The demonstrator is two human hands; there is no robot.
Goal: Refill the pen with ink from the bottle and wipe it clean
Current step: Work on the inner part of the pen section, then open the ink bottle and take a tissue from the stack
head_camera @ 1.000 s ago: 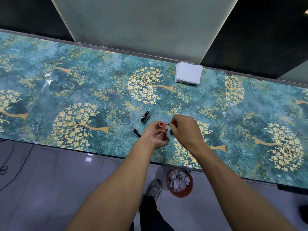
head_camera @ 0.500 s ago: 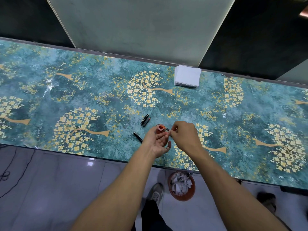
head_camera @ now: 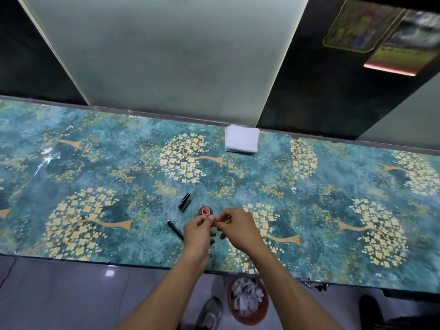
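The small ink bottle with its orange mouth stands on the table just beyond my fingers. My left hand and my right hand meet fingertip to fingertip. Together they pinch a small pen part with a reddish tint, which the fingers mostly hide. Two dark pen pieces lie side by side left of the bottle. A thin black pen piece lies next to my left hand.
A stack of white tissues sits at the table's far edge by the wall. On the floor below the near edge stands a reddish bin holding crumpled tissues, with my shoe beside it. The table carries a teal floral cover.
My left hand has let go of the ink bottle, which now stands alone on the table. Both hands have drawn back toward me and closed on the small part.
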